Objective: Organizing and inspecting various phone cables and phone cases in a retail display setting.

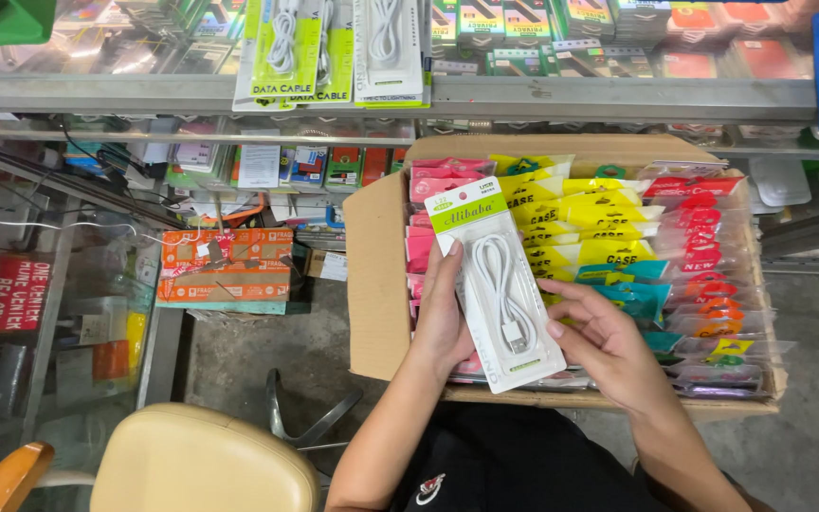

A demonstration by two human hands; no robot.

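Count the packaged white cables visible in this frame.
3: one clear packet with a coiled white cable held by both hands over the cardboard box, and two hanging cable packets at the glass counter's top edge. Others may be hidden.

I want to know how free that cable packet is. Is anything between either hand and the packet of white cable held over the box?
Nothing visible. The left hand holds the cable packet along its left edge, and the right hand touches its right edge. The packet sits above the packets in the cardboard box.
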